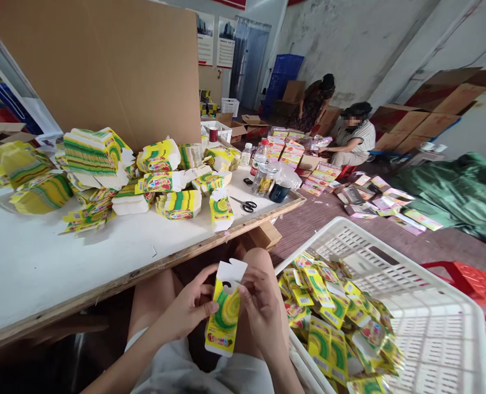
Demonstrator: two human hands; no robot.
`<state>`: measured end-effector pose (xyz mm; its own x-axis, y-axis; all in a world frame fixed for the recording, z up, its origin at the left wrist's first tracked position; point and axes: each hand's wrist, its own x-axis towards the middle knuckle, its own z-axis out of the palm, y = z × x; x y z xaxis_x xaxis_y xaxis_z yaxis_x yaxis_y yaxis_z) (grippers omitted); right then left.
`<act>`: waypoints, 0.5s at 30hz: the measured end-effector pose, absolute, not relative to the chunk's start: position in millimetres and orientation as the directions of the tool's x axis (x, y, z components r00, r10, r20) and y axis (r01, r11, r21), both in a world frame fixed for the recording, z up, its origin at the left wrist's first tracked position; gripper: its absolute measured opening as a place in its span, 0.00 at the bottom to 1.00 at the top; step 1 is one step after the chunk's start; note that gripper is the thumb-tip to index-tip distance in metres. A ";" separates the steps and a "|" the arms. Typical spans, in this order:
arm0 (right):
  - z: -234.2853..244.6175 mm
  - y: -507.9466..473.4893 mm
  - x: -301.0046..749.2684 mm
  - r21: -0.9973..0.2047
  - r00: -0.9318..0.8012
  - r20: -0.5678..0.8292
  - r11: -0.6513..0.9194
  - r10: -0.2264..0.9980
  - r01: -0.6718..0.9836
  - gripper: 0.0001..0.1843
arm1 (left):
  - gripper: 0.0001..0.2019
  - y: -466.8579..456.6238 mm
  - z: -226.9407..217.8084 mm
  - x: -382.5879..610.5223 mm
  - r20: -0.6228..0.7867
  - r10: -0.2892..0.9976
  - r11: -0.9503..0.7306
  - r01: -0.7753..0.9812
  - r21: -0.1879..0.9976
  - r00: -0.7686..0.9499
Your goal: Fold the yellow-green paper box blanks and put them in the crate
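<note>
Above my lap I hold a small yellow-and-green printed carton [225,317], tilted, with its white top flap standing up. My left hand [196,306] grips its left edge, thumb on the front face. At the upper right edge, my right hand [261,306] has its thumb by the flap, its fingers partly behind the carton. Beside my right leg a white plastic basket [427,334] contains a heap of similar folded cartons [329,295]. On the table in front, a single carton [221,210] lies near the edge.
The white table [29,257] carries stacks of flattened cartons [97,156], scissors [245,204], a red-capped bottle [260,153], a clear jar [263,179] and a dark mug [279,191]. A red stool [473,284] stands right. Two people [353,134] work behind, among pink boxes [292,153].
</note>
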<state>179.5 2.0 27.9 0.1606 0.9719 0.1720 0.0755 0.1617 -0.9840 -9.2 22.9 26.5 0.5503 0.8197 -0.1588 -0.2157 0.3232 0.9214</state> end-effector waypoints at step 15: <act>14.0 12.3 181.4 -0.984 0.042 0.017 0.010 0.999 0.178 0.19 | 0.24 20.2 20.4 -9.0 -0.051 0.867 0.085 -0.045 0.995 0.495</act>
<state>181.4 12.3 14.0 0.0419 0.9990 0.0174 0.1779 0.0096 -0.9840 -9.0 20.2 20.4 0.4955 0.8671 -0.0512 -0.0454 0.0848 0.9954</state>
